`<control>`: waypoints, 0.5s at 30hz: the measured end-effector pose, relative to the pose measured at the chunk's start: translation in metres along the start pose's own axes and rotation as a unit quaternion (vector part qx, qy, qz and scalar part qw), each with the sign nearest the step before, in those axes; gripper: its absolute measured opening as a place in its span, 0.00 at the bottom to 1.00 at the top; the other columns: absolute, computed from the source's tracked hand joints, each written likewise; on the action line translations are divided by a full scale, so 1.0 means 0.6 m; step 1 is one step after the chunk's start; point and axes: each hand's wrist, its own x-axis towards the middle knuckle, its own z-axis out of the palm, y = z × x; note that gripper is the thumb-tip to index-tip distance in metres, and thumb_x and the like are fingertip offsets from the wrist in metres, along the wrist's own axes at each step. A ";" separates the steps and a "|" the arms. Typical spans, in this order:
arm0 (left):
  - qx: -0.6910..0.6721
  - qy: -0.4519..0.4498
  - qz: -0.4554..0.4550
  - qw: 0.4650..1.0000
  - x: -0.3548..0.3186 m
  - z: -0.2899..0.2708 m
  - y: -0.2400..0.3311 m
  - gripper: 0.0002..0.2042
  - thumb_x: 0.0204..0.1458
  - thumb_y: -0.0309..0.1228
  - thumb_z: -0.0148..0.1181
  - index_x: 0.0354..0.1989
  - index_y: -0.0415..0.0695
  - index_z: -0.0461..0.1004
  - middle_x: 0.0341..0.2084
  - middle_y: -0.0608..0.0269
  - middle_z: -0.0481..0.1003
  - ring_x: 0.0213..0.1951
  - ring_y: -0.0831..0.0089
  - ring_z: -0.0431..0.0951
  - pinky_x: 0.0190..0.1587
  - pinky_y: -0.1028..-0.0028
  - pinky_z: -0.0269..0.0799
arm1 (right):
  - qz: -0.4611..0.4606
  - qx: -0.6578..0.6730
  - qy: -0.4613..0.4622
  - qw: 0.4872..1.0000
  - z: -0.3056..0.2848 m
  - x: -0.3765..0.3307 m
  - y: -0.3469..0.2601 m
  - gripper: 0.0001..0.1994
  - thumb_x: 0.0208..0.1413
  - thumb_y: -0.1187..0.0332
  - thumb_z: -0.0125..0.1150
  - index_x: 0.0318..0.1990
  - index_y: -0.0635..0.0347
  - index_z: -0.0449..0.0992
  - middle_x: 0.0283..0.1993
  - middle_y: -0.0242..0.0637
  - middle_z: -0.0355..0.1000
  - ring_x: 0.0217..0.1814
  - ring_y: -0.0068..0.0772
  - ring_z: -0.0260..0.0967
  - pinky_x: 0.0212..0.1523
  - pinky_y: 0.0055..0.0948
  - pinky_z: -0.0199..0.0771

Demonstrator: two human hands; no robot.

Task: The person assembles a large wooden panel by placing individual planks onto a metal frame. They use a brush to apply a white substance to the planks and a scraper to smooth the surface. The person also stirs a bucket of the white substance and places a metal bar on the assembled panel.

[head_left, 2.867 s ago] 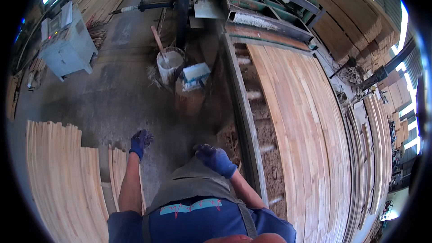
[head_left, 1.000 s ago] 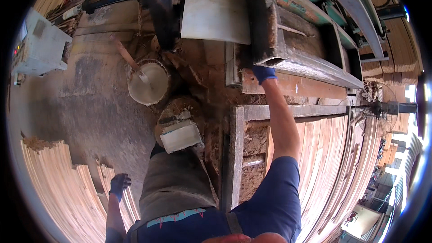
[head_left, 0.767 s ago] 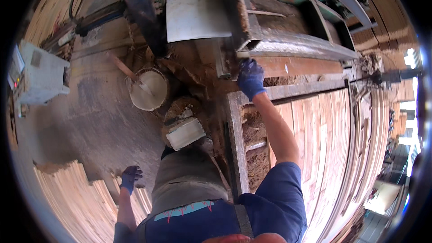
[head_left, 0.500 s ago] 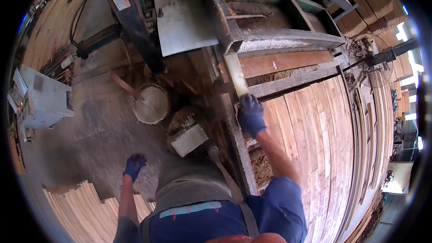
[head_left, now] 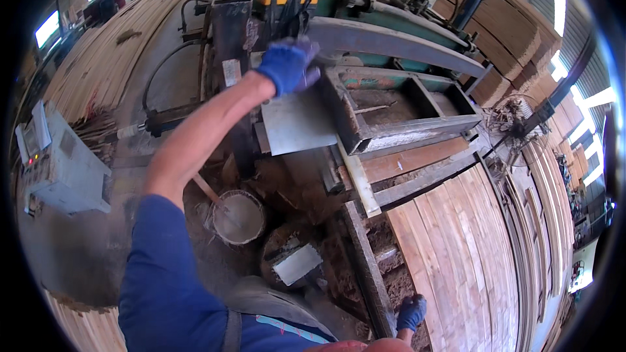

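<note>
My left hand (head_left: 288,68), in a blue glove, reaches far forward with its fingers apart and slightly smeared. It holds nothing and is just below a control box (head_left: 285,8) with yellow parts and a red button. A grey metal plate (head_left: 297,124) lies below that hand. My right hand (head_left: 411,313), gloved too, is low by the near left edge of a wide panel of joined wood strips (head_left: 456,234). Its fingers look loosely bent, with nothing visible in them. Farther forward, a pale strip (head_left: 358,179) lies across the frame's corner.
A bucket of pale paste (head_left: 238,218) with a stick stands on the floor, near a second container (head_left: 293,264) bearing a light block. At left is a grey control cabinet (head_left: 62,160). A dirty steel frame (head_left: 404,117) stands ahead; a fan (head_left: 518,117) is at right.
My left hand has risen from low beside my body to the control box area. My right hand has left the pale strip and drawn back toward me. The view has tilted forward.
</note>
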 end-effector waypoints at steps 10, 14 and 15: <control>0.176 0.075 -0.035 0.981 0.164 0.051 -0.153 0.38 0.51 0.50 0.56 0.68 0.45 0.54 0.60 0.42 0.65 0.58 0.46 0.69 0.61 0.51 0.62 | 0.118 -0.051 -0.012 0.992 0.023 0.029 0.095 0.11 0.43 0.63 0.67 0.23 0.56 0.71 0.25 0.44 0.72 0.30 0.51 0.71 0.32 0.47 0.71; 0.143 -0.080 -0.116 0.980 0.227 0.011 -0.112 0.36 0.47 0.49 0.60 0.64 0.45 0.62 0.51 0.43 0.71 0.52 0.47 0.72 0.53 0.50 0.69 | 0.103 -0.075 -0.025 0.992 0.005 0.023 0.113 0.10 0.44 0.62 0.64 0.25 0.58 0.72 0.26 0.46 0.72 0.31 0.53 0.72 0.33 0.49 0.71; 0.121 -0.062 -0.090 0.987 0.230 0.019 -0.120 0.29 0.46 0.47 0.62 0.55 0.46 0.71 0.45 0.45 0.75 0.48 0.49 0.76 0.50 0.54 0.72 | 0.099 -0.081 -0.033 0.991 0.001 0.015 0.115 0.10 0.45 0.62 0.64 0.26 0.58 0.72 0.27 0.47 0.73 0.32 0.54 0.72 0.33 0.49 0.71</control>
